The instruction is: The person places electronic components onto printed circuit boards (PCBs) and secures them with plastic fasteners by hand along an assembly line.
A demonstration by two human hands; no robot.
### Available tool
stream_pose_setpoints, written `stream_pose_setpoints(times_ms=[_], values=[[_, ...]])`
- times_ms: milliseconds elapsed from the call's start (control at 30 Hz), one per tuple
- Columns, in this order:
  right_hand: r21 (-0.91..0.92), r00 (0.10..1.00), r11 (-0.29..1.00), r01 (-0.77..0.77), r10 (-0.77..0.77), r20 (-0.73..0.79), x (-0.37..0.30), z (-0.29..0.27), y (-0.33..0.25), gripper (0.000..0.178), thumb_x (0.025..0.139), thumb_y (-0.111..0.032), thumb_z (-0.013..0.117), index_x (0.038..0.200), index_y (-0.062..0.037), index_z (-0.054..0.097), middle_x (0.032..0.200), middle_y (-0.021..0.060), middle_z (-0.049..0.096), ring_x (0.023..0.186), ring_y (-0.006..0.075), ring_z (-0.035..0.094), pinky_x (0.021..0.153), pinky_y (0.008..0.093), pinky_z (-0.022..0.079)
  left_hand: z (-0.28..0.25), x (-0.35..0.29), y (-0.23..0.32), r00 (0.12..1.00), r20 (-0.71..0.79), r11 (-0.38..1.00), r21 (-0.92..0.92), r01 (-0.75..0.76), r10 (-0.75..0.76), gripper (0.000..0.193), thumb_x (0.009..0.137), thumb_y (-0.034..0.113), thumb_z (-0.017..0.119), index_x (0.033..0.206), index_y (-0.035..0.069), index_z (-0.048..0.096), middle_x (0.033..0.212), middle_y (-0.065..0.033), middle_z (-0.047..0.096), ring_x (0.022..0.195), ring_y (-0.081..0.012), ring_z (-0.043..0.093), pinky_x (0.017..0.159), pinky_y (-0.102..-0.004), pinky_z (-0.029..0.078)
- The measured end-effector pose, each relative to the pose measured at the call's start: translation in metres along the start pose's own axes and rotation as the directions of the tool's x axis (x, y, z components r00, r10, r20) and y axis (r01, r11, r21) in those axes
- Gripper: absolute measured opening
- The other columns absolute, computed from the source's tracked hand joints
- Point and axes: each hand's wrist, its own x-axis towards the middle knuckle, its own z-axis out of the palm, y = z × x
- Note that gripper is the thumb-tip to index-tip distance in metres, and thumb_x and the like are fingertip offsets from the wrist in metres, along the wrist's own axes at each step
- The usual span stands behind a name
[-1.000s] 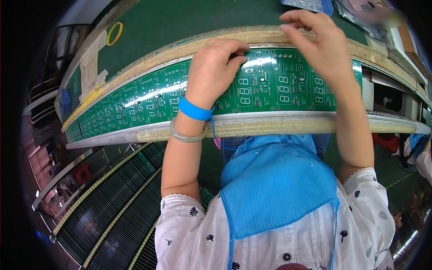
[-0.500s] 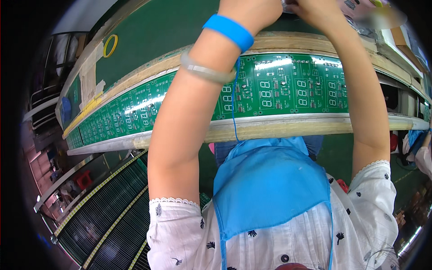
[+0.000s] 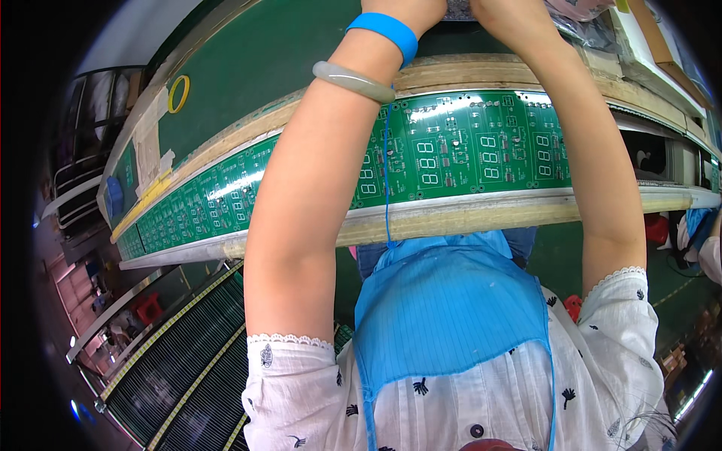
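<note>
At the top edge, my left hand (image 3: 421,10) and my right hand (image 3: 505,16) reach far forward, and their fingers lie outside the picture. Between them shows a bit of a dark grey, speckled thing (image 3: 459,10); whether either hand grips it is hidden. A blue wrist strap (image 3: 385,33) with a thin blue cord and a pale bangle (image 3: 353,81) are on my left arm. Under my forearms runs a long row of green circuit boards (image 3: 459,167), printed with white digit outlines and carrying small parts.
The boards lie between wooden rails (image 3: 466,218). A yellow tape ring (image 3: 179,94) lies on the green bench top at the far left. Black slotted racks (image 3: 188,376) stand at lower left. Clear plastic bags (image 3: 590,31) and a cardboard box (image 3: 665,37) sit at far right.
Both hands have shifted slightly left and farther up, partly out of the picture. The dark grey thing between them shows more now. The boards appear slightly lower and further left.
</note>
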Motion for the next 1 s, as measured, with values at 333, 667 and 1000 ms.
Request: stream_pose_setpoints(times_ms=[333,667,1000], values=[[0.927,0.930,0.128,-0.352,0.156,0.332,-0.032,-0.018,-0.033,0.024,0.098,-0.010,0.062,0.117,0.0023,0.066,0.102,0.0034,0.069,0.094,0.0084,0.063,0.086,0.0236,0.050,-0.066,-0.043,-0.023,0.863,0.362,0.342,-0.809,0.479,-0.353,0.014,0.084,0.005,0.073,0.095,-0.003,0.074,0.088,-0.0077,0.073,0.081,-0.0131,0.067,0.076,-0.0259,0.053],[0.925,0.942,0.190,-0.329,-0.010,0.337,-0.057,0.009,-0.079,0.023,0.096,-0.012,0.067,0.115,0.0002,0.066,0.103,0.0072,0.071,0.105,0.0144,0.066,0.095,0.0253,0.050,-0.108,-0.129,-0.049,0.753,0.494,0.017,-0.832,0.555,-0.434,0.014,0.089,0.005,0.070,0.101,-0.001,0.073,0.094,-0.0113,0.074,0.088,-0.0221,0.070,0.082,-0.0315,0.054],[0.910,0.932,0.226,-0.349,-0.021,0.362,-0.056,0.021,-0.115,0.019,0.092,-0.012,0.072,0.109,-0.0024,0.071,0.101,0.0033,0.071,0.095,0.0100,0.065,0.088,0.0237,0.051,-0.106,-0.173,-0.078,0.831,0.384,0.134,-0.874,0.468,-0.402,0.019,0.088,0.009,0.074,0.105,0.000,0.076,0.098,-0.0103,0.075,0.094,-0.0169,0.071,0.087,-0.0264,0.055]])
